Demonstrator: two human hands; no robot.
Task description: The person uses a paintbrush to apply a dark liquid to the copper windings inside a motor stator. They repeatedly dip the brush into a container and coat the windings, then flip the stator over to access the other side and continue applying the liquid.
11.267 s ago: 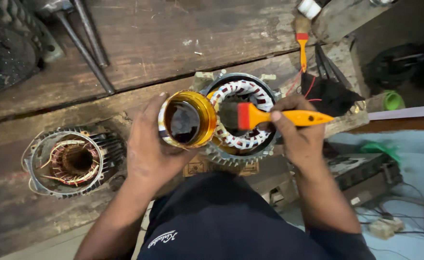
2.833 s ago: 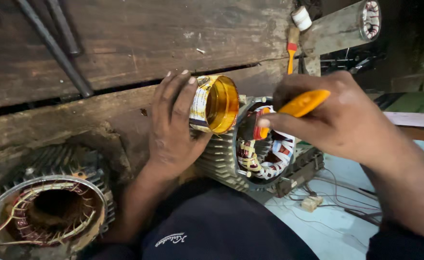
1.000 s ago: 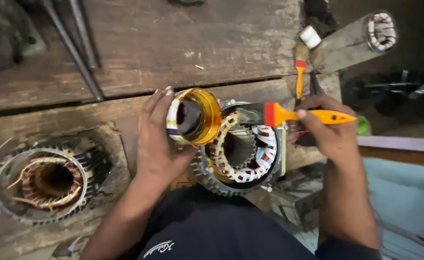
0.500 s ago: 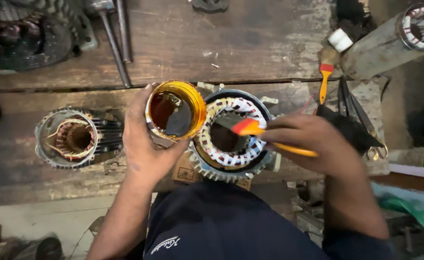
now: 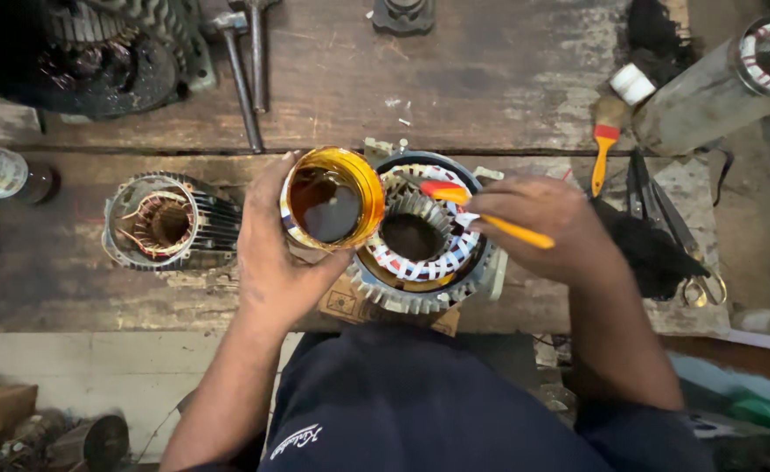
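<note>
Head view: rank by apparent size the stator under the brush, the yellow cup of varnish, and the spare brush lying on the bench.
1. Stator under the brush.
2. Yellow cup, though held nearer the camera, so unsure.
3. Spare brush.

Bare forearms, bare hands — a dark navy shirt (image 5: 420,402) with small pale script embroidery.

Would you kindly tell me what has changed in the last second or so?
The right hand has swung the orange-handled brush from level beside the stator down onto its windings. The left hand still holds the varnish can beside the stator.
</note>
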